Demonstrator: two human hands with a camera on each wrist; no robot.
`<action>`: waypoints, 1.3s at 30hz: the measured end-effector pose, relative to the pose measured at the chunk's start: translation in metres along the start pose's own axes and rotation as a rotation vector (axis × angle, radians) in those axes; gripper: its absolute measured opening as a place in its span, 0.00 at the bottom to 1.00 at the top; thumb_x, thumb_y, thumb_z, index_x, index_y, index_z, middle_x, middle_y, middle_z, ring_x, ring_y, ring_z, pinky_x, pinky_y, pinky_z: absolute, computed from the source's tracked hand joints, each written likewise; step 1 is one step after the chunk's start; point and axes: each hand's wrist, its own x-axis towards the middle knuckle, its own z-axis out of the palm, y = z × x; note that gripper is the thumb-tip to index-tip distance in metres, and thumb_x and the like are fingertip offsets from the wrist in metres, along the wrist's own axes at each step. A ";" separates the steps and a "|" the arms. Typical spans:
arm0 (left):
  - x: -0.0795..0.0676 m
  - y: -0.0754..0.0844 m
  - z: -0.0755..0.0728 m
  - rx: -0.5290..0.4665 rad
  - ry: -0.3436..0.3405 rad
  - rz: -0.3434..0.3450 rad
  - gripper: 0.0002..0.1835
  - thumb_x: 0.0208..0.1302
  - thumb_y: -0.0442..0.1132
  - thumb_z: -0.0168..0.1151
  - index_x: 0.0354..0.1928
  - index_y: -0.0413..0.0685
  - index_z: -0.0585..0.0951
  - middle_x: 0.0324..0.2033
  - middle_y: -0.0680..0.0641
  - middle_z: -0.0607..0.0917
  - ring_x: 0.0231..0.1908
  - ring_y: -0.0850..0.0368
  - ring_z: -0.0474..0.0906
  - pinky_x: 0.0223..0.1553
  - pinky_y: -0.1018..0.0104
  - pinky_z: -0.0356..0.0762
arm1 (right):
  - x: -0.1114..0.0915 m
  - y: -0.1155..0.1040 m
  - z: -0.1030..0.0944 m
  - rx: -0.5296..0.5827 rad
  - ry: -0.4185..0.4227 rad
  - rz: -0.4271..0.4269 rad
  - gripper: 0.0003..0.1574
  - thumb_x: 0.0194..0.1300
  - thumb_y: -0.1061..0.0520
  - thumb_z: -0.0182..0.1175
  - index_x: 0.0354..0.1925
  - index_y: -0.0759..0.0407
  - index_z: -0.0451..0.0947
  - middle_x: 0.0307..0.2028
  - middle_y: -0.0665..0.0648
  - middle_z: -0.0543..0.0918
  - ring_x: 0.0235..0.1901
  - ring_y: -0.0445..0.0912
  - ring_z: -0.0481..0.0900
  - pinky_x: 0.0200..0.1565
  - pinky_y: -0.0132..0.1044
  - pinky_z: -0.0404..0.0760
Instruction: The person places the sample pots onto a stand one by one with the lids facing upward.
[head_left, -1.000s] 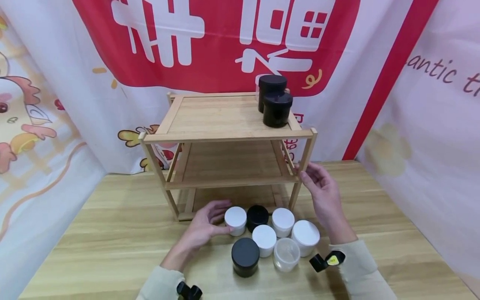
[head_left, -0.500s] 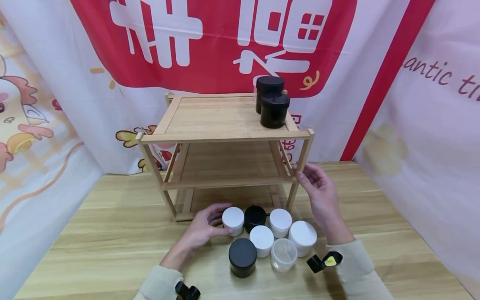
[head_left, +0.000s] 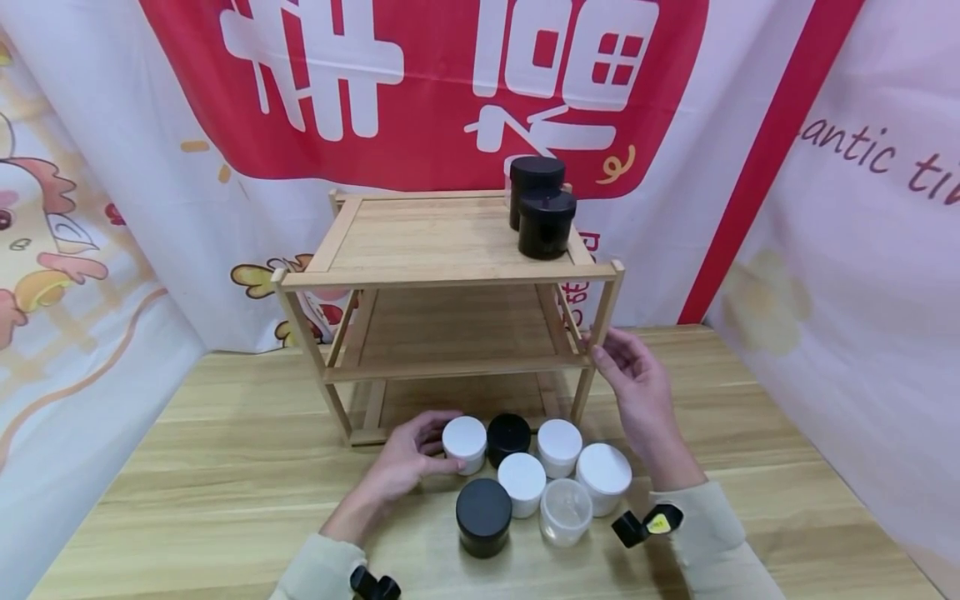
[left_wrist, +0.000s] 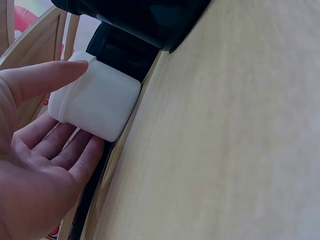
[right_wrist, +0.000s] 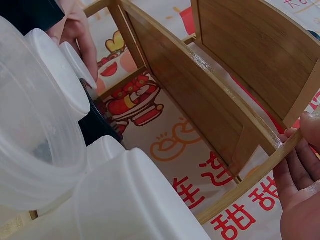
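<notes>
The left hand [head_left: 401, 458], in the lower middle of the head view, holds a small white jar [head_left: 465, 443] between thumb and fingers; gripping it by the sides probably keeps it upright and its top uncovered. That jar ends the back row of a cluster on the table [head_left: 187, 483], beside a black jar [head_left: 508, 439], with three more white jars [head_left: 522, 482], a clear jar [head_left: 566, 510] and a big dark jar [head_left: 483, 517]. The cluster sits just in front of the wooden rack [head_left: 427, 237], likely for easy reach. Two more black jars [head_left: 546, 229] stand close together at the right end of its top board. Toward the right of the frame, the right hand [head_left: 641, 392] grips the rack's front post [head_left: 608, 304], perhaps to steady it.

In the left wrist view, the thumb lies at the lid's edge in the upper left and the fingers curve along the opposite side; the jar's base seems to rest on the table.

In the right wrist view, fingers bend round the post at the right edge; the thumb is partly cut off, so its pressure is hard to judge. Jars crowd the left.
</notes>
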 end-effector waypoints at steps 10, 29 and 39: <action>0.001 0.001 -0.001 0.028 0.022 -0.012 0.40 0.54 0.30 0.82 0.70 0.40 0.77 0.66 0.35 0.83 0.62 0.44 0.82 0.69 0.45 0.79 | 0.000 0.000 0.000 -0.006 -0.004 0.009 0.24 0.80 0.54 0.62 0.69 0.55 0.76 0.61 0.50 0.87 0.60 0.43 0.81 0.62 0.27 0.82; -0.001 0.001 -0.002 0.016 0.035 -0.022 0.39 0.53 0.29 0.82 0.69 0.39 0.77 0.65 0.35 0.83 0.60 0.45 0.83 0.67 0.44 0.81 | 0.000 -0.002 0.004 0.015 0.000 0.007 0.23 0.80 0.57 0.62 0.69 0.58 0.76 0.54 0.41 0.88 0.59 0.42 0.82 0.61 0.26 0.83; -0.002 -0.001 -0.002 0.022 0.041 -0.020 0.37 0.55 0.30 0.82 0.68 0.41 0.79 0.64 0.37 0.84 0.60 0.45 0.83 0.66 0.45 0.82 | -0.001 -0.001 0.002 0.041 -0.011 -0.002 0.25 0.78 0.57 0.64 0.69 0.60 0.76 0.53 0.41 0.89 0.58 0.41 0.83 0.60 0.25 0.83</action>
